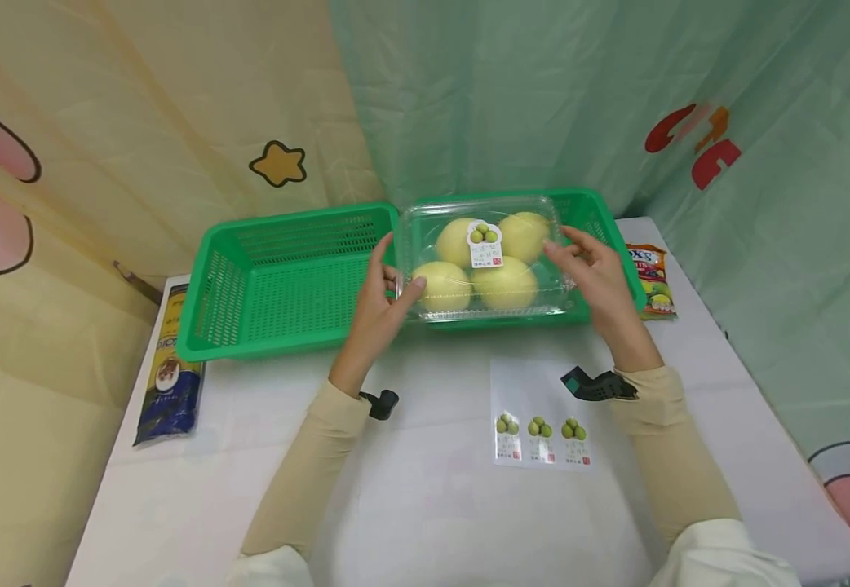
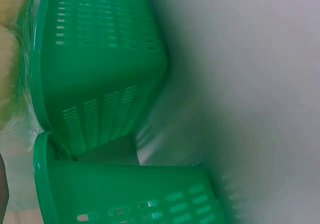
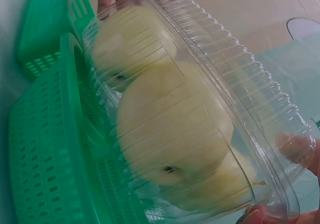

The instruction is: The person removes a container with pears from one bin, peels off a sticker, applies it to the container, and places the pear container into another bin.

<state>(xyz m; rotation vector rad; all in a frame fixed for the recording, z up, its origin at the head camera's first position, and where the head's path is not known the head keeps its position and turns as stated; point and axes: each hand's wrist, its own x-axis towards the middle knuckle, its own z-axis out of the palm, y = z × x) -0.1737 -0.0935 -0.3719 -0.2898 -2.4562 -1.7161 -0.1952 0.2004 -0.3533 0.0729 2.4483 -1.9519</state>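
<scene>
Both hands hold a clear plastic clamshell box (image 1: 478, 275) of several pale yellow pears (image 1: 441, 287) over the right green basket (image 1: 588, 204). On its lid sits a fruit-picture label (image 1: 487, 244). My left hand (image 1: 381, 302) grips the box's left end, thumb on top. The right hand (image 1: 595, 273) holds the opposite end, its thumb and fingers at the lid's edge. From the right wrist, the box (image 3: 180, 119) appears tilted beside the basket rim (image 3: 70, 114), with right fingers (image 3: 297, 149) at its near end. Only a sliver of the left hand enters the left wrist view.
An empty green basket (image 1: 300, 293) stands to the left, adjoining the right one. A sheet of fruit labels (image 1: 538, 408) lies on the white table (image 1: 425, 489). A blue-and-yellow packet (image 1: 171, 367) is at far left, a colourful snack bag (image 1: 652, 281) at right. Curtains hang behind.
</scene>
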